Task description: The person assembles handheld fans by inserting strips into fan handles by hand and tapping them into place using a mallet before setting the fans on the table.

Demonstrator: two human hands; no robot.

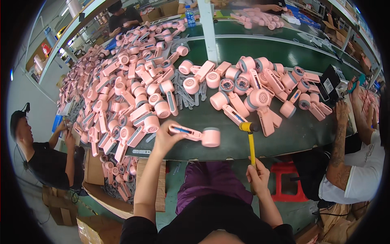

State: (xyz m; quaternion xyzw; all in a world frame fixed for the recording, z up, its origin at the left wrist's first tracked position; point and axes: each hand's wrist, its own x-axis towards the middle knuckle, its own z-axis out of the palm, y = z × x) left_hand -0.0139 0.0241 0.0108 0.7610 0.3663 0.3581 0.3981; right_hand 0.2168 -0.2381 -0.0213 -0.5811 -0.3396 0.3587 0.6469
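Observation:
My left hand (pixel 165 140) grips a pink handheld fan (pixel 211 137) by its handle, just above the table's near edge. The handle lies uncovered, with a blue part inside, and the round head points right. In my right hand (pixel 258 177) is a hammer (pixel 252 146), held upright by its yellow handle. Its yellow and black head is up near the closest fans on the right. A large heap of pink fans (pixel 134 81) covers the left of the table, and a smaller group (pixel 259 98) lies to the right. Loose grey strips (pixel 189 99) are scattered between them.
A white post (pixel 209 36) rises beyond the green tabletop (pixel 195 126). Below on the left stands a cardboard box (pixel 94 171) of fans; on the right, a red stool (pixel 286 185). Co-workers sit at both sides, one beside a black case (pixel 331 84). A bottle (pixel 189 17) stands behind.

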